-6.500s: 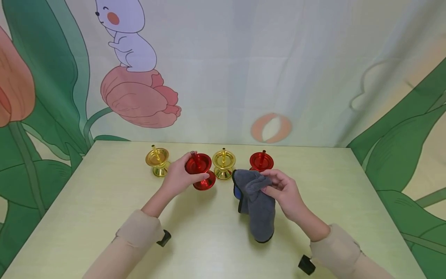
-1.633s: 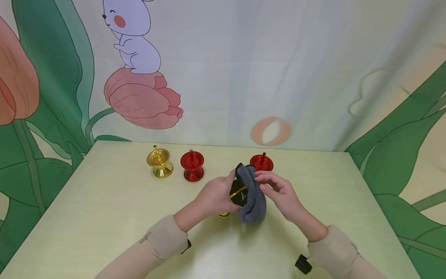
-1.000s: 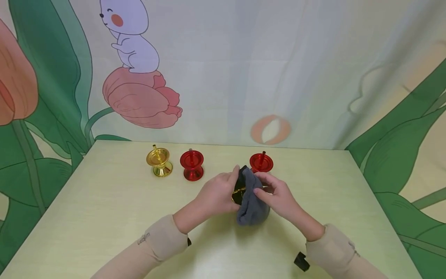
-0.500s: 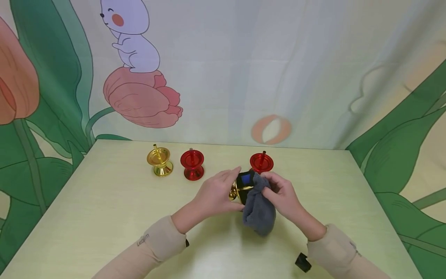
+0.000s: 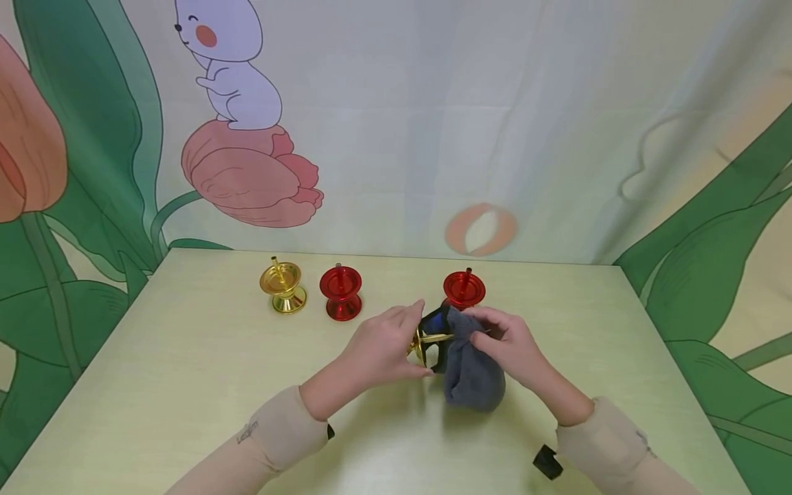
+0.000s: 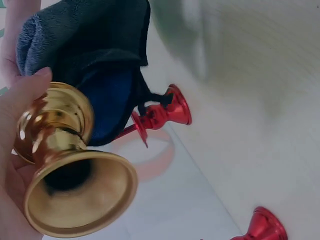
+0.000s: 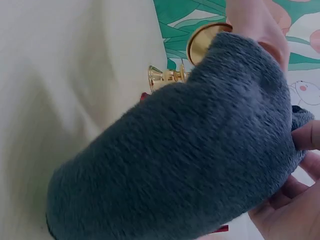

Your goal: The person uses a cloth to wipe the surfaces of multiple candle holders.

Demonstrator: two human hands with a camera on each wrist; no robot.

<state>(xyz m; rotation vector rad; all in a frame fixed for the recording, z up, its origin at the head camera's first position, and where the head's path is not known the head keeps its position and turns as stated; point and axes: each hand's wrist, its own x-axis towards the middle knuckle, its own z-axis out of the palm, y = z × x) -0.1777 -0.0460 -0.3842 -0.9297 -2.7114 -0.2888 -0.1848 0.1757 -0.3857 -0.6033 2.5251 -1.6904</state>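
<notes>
My left hand (image 5: 380,347) grips a gold candle holder (image 6: 95,200) tipped on its side above the table, its hollow base facing the left wrist camera. The holder's thin central stem (image 5: 438,338) points right, toward the cloth. Between thumb and fingers, my right hand (image 5: 510,344) pinches a grey plush cloth (image 5: 475,378) with a blue patch (image 5: 436,322) and black edging. The cloth is bunched at the stem's tip and hangs below the hand. Its folds hide the tip. Behind the cloth, a red candle holder (image 5: 464,287) stands upright, its base partly covered from the head view.
Another gold candle holder (image 5: 284,292) and a second red candle holder (image 5: 341,294) stand upright along the back left of the pale table (image 5: 185,385). A printed curtain (image 5: 383,124) hangs behind the table's far edge.
Earlier my left hand held a red candle holder, which now stands on the table; it has since picked up the gold one. Lately the cloth has slid right, baring the dish and stem.
</notes>
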